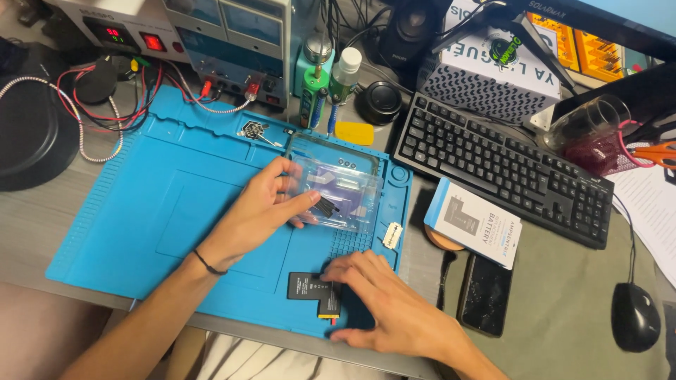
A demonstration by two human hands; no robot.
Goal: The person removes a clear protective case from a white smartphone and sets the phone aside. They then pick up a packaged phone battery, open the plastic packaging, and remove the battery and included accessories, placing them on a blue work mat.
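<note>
Item: flat black L-shaped battery (pixel 315 289), near edge of blue silicone work mat (pixel 169 190), long axis left-right. My right hand (pixel 384 302) rests open, fingertips on it. My left hand (pixel 257 211) grips clear plastic tray (pixel 338 190) behind.

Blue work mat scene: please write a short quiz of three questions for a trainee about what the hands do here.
1. True or false: the left hand holds the clear plastic tray.
2. What does the right hand touch? A) black battery B) mouse C) keyboard
3. Fill in: the razor blade lies at the right edge of the blue ____.

Key
1. True.
2. A, the black battery on the blue mat.
3. mat.
</note>
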